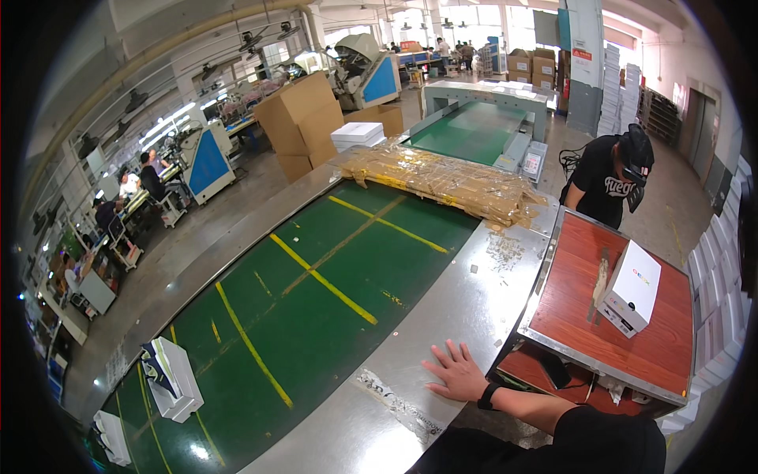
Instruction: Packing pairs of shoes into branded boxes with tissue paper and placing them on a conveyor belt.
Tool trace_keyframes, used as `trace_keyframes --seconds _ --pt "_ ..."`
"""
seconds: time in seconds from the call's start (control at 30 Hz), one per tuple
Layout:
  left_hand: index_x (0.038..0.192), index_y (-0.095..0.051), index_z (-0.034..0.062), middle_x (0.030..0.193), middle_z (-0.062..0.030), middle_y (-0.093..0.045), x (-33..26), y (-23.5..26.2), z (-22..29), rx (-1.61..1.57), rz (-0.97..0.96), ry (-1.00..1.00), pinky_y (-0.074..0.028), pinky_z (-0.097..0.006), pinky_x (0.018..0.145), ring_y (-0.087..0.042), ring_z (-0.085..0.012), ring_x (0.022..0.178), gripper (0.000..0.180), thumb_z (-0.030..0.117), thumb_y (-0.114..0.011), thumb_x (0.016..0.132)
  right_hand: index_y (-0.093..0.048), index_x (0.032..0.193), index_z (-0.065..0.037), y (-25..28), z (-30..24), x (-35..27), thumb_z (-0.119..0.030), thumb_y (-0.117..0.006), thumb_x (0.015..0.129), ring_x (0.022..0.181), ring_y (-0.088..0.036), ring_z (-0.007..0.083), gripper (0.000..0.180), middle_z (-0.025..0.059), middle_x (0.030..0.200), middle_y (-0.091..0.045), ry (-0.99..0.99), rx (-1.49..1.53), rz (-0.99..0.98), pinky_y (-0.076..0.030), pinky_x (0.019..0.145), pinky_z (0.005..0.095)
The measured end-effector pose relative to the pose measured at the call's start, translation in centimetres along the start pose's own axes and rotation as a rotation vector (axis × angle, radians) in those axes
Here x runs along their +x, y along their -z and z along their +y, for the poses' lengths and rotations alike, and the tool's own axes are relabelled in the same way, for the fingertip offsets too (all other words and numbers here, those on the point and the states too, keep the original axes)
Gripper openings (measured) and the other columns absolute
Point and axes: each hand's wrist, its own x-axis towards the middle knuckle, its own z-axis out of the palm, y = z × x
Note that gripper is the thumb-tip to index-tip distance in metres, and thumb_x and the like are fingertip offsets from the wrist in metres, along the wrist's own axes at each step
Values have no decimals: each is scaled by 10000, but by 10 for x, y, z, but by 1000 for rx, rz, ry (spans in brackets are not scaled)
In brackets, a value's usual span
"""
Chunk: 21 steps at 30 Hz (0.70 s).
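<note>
My right hand (pixel 458 376) lies palm down on the bare metal edge (pixel 418 332) of a conveyor, fingers spread and holding nothing. A black band circles its wrist. My left hand is out of view. Beyond the edge runs a green conveyor belt (pixel 316 316) marked with yellow lines. At its left end sits an open white shoebox (pixel 183 379) with dark shoes (pixel 160 371) in it. Another white box (pixel 113 437) is partly cut off by the picture's rim. To the right of my hand, a closed white shoebox (pixel 633 286) rests on a red-brown wood-topped table (pixel 568 300).
A dark phone-like object (pixel 554 370) lies on the shelf under the tabletop. Taped cardboard (pixel 442 182) spans the belt's far end, before a machine (pixel 489 95). A person (pixel 604 186) in black stands behind the table. Stacked white boxes (pixel 718 276) line the right side.
</note>
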Motion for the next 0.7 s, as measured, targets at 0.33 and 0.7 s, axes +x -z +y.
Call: trace_keyframes --seconds 0.33,0.7 --pt "1479 -455 92 1538 -183 -409 -2 6 -6 -9 -27 19 -191 -481 1200 -296 -358 1456 627 488 -480 993 -528 1418 -238 4 -9 -6 -587 -503 950 1392 -335 476 584 164 1518 -413 -15 0 -17 -228 1132 651" --pt "1297 -613 18 1453 -326 -439 41 -36 -108 -532 4 -25 -369 -456 1125 -432 -426 1365 546 309 -740 852 -560 1374 -178 1 -19 7 -458 -677 860 1402 -305 498 597 193 1500 -423 -52 82 -115 -185 1143 665"
